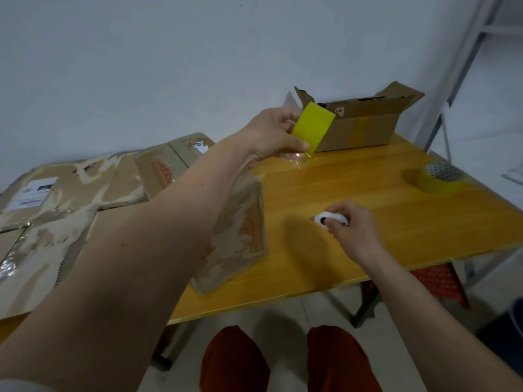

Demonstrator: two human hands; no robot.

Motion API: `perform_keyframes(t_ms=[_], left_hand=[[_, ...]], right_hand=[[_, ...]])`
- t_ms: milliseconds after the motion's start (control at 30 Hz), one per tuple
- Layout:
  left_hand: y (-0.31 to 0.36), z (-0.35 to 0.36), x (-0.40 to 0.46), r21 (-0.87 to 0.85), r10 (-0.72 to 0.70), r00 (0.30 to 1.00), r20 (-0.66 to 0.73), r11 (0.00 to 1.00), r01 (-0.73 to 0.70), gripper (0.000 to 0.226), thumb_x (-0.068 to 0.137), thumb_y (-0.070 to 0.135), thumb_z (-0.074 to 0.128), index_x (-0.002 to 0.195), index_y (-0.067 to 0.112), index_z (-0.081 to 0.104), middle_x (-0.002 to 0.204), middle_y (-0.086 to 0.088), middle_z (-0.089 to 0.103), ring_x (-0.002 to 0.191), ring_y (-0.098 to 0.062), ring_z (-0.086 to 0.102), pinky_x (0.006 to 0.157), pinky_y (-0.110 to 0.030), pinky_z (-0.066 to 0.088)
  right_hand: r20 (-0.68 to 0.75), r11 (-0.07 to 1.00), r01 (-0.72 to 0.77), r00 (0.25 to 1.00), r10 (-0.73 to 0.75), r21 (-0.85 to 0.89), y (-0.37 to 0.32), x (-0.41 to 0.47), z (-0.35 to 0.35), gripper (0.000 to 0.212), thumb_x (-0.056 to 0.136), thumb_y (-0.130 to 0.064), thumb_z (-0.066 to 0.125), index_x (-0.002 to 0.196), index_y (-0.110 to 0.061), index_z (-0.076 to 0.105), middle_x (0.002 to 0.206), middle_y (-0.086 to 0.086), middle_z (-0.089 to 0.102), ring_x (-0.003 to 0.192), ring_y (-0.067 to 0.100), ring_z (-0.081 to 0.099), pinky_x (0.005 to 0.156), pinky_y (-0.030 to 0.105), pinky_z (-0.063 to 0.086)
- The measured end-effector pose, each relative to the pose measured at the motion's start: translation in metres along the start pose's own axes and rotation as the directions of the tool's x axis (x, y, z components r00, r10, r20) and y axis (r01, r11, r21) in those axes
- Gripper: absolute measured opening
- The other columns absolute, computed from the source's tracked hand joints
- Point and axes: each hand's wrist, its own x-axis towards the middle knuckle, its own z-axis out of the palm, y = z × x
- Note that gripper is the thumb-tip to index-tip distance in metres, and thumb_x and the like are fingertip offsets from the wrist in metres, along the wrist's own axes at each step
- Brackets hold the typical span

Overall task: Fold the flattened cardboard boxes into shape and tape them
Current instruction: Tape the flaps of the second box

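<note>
My left hand [276, 134] is raised over the table and grips a yellow roll of tape [312, 127] seen edge-on, with a clear strip of tape hanging from it toward the tabletop. My right hand [353, 227] rests low on the table and holds a small white cutter [329, 218]. A folded-up cardboard box [240, 236] stands under my left forearm, partly hidden by it. Flattened cardboard boxes [85, 193] lie stacked at the left. A shaped, taped box [362, 123] with open flaps stands at the back of the table.
A second yellow tape roll [438, 178] lies flat near the right edge of the yellow wooden table [368, 179]. A red stool [441, 284] stands under the table at right. A metal frame [464, 80] leans at the right wall. My knees show below.
</note>
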Motion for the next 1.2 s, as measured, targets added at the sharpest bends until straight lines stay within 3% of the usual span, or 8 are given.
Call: perform_keyframes(t_ms=[133, 267, 400, 567, 667, 867, 1067, 1200], left_hand=[[0.000, 0.055, -0.003, 0.046, 0.043, 0.999, -0.033, 0.998, -0.041, 0.031, 0.076, -0.015, 0.070, 0.096, 0.006, 0.061, 0.088, -0.010, 0.065, 0.078, -0.019, 0.065, 0.072, -0.032, 0.059], [-0.067, 0.108, 0.002, 0.045, -0.071, 0.982, -0.174, 0.996, 0.080, 0.033, 0.071, -0.010, 0.077, 0.093, 0.009, 0.061, 0.092, -0.010, 0.063, 0.087, -0.021, 0.061, 0.082, -0.039, 0.056], [-0.133, 0.137, -0.006, 0.029, -0.131, 0.935, -0.331, 0.988, 0.149, 0.042, 0.071, -0.012, 0.076, 0.109, 0.001, 0.061, 0.097, -0.006, 0.059, 0.091, -0.016, 0.053, 0.063, -0.008, 0.042], [-0.176, 0.142, -0.011, 0.331, -0.063, 0.908, -0.414, 0.919, 0.215, 0.044, 0.072, 0.009, 0.082, 0.069, 0.024, 0.041, 0.080, -0.002, 0.055, 0.078, -0.017, 0.048, 0.070, -0.031, 0.039], [-0.179, 0.136, -0.011, 0.401, -0.093, 0.904, -0.417, 0.874, 0.275, 0.032, 0.073, 0.025, 0.083, 0.097, 0.023, 0.064, 0.102, -0.007, 0.068, 0.105, -0.030, 0.058, 0.098, -0.042, 0.044], [-0.163, 0.125, -0.029, 0.386, -0.116, 0.939, -0.323, 0.890, 0.243, 0.074, 0.068, 0.024, 0.087, 0.132, 0.019, 0.050, 0.126, 0.000, 0.061, 0.117, -0.018, 0.057, 0.099, -0.037, 0.047], [-0.126, 0.115, -0.106, 0.652, 0.255, 0.937, -0.240, 0.758, -0.039, 0.058, 0.083, 0.016, 0.073, 0.134, 0.020, 0.047, 0.128, 0.002, 0.057, 0.120, -0.015, 0.051, 0.101, -0.035, 0.043], [-0.079, 0.082, -0.145, 0.843, 0.660, 0.724, -0.199, 0.492, -0.217, 0.041, 0.086, 0.013, 0.063, 0.127, 0.007, 0.056, 0.123, -0.009, 0.061, 0.117, -0.018, 0.051, 0.105, -0.026, 0.037]], right_hand=[[-0.136, 0.992, -0.123, 0.983, 0.127, 0.037, 0.031, 0.011, -0.013, 0.009, 0.091, -0.016, 0.060, 0.098, -0.014, 0.055, 0.101, 0.005, 0.059, 0.090, 0.024, 0.057, 0.074, 0.040, 0.048], [-0.242, 0.969, -0.246, 0.938, 0.247, 0.032, 0.056, 0.014, -0.026, 0.011, 0.092, -0.017, 0.058, 0.096, -0.016, 0.049, 0.094, 0.002, 0.053, 0.087, 0.023, 0.052, 0.069, 0.033, 0.037], [-0.291, 0.946, -0.323, 0.905, 0.311, 0.007, 0.077, 0.015, -0.033, 0.011, 0.092, -0.020, 0.057, 0.100, -0.014, 0.051, 0.094, 0.003, 0.054, 0.087, 0.025, 0.054, 0.072, 0.037, 0.044], [-0.261, 0.945, -0.322, 0.919, 0.295, -0.066, 0.084, 0.018, -0.030, 0.017, 0.092, -0.028, 0.059, 0.099, -0.015, 0.050, 0.093, 0.002, 0.053, 0.090, 0.026, 0.055, 0.078, 0.041, 0.047], [-0.250, 0.948, -0.308, 0.927, 0.280, -0.083, 0.083, 0.019, -0.027, 0.019, 0.091, -0.032, 0.059, 0.097, -0.016, 0.051, 0.095, 0.004, 0.057, 0.093, 0.029, 0.056, 0.081, 0.045, 0.048], [-0.280, 0.929, -0.283, 0.936, 0.213, -0.240, 0.083, 0.020, -0.031, 0.038, 0.091, -0.030, 0.061, 0.122, -0.010, 0.053, 0.126, 0.013, 0.053, 0.120, 0.032, 0.043, 0.098, 0.041, 0.038], [-0.357, 0.967, -0.099, 0.934, 0.010, -0.234, 0.057, 0.005, -0.024, 0.033, 0.093, -0.019, 0.057, 0.124, -0.008, 0.051, 0.126, 0.014, 0.050, 0.121, 0.029, 0.041, 0.098, 0.038, 0.035], [-0.394, 0.952, 0.266, 0.867, -0.306, -0.154, 0.010, -0.016, 0.004, 0.018, 0.094, -0.012, 0.052, 0.111, -0.007, 0.056, 0.104, 0.001, 0.051, 0.102, 0.022, 0.051, 0.088, 0.037, 0.045]])
